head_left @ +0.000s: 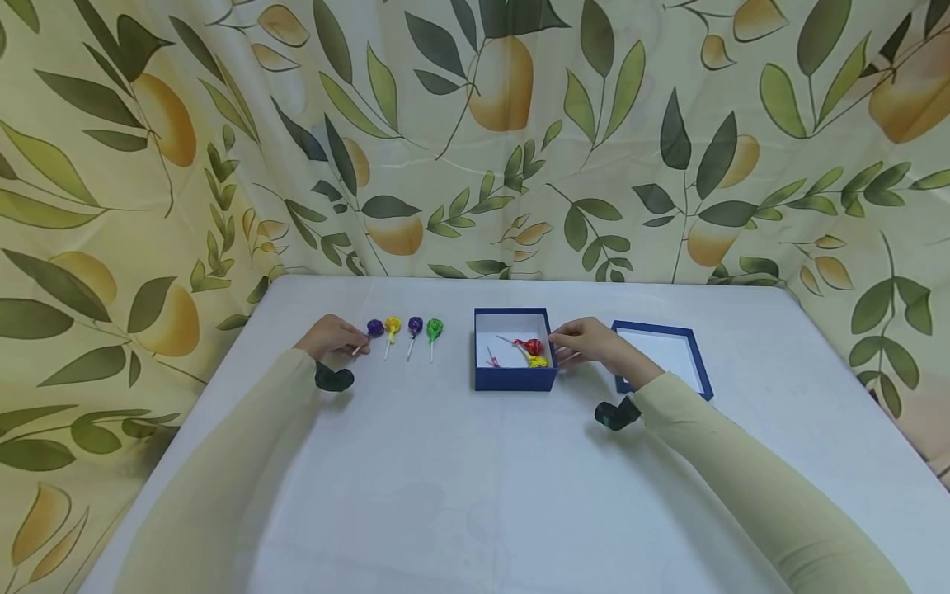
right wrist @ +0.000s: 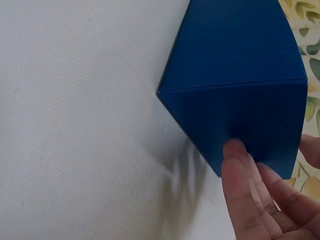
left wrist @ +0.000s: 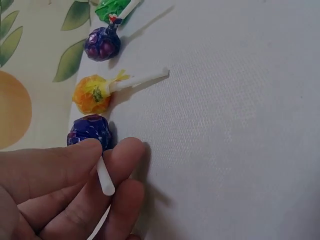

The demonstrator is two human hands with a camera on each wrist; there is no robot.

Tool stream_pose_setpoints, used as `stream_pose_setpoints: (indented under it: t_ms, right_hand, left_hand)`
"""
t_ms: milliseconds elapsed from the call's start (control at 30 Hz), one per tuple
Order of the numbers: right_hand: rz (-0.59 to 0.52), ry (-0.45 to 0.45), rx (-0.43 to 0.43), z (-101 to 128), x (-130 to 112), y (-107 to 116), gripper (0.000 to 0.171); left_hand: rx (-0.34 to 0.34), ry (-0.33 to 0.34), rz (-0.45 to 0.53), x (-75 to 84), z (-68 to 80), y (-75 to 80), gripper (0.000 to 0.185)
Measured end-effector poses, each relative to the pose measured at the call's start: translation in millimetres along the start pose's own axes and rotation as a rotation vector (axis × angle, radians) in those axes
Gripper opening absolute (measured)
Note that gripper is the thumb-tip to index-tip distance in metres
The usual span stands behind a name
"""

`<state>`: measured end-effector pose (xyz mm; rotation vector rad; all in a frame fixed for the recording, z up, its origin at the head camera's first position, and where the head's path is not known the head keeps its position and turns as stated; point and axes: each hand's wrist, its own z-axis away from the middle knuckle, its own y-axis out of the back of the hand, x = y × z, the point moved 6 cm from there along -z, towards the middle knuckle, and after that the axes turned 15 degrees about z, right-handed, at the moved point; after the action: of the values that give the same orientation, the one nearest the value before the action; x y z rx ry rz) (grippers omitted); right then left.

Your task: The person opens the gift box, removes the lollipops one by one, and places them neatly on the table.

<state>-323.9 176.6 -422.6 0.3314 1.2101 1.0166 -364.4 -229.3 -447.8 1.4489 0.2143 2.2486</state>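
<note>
Leafy curtain (head_left: pixel 475 124) behind white table (head_left: pixel 475 495) (cloth-covered); left hand (head_left: pixel 330 337) pinches purple lollipop (head_left: pixel 374 328), right hand (head_left: pixel 594 342) touches blue box (head_left: pixel 514 375).

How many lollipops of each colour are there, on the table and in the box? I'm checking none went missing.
Purple: 2
Yellow: 2
Green: 1
Red: 1
Total: 6 lollipops, 4 in a row on the table and 2 in the box. A pink scrap in the box is too small to identify.
</note>
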Motion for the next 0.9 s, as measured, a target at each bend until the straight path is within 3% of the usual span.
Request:
stream_pose_setpoints:
  t_ms: [167, 367, 467, 900]
  right_hand:
    - [-0.005, 0.007, -0.006, -0.9, 0.0, -0.6, 0.044]
    - [-0.011, 0.016, -0.008, -0.5, 0.1, -0.5, 0.045]
    - [-0.007, 0.017, -0.005, -0.1, 0.3, -0.2, 0.045]
    - [-0.004, 0.016, 0.002, -0.7, 0.7, -0.1, 0.045]
  left_hand:
    - [0.028, 0.043, 0.095, -2.2, 0.7, -2.0, 0.031]
    - [0.138, 0.113, 0.215, -8.4, -5.1, -0.1, 0.029]
    - [0.158, 0.119, 0.236, -8.2, -7.0, -0.7, 0.029]
    - [0.121, 0.111, 0.105, -2.6, -2.7, -0.1, 0.031]
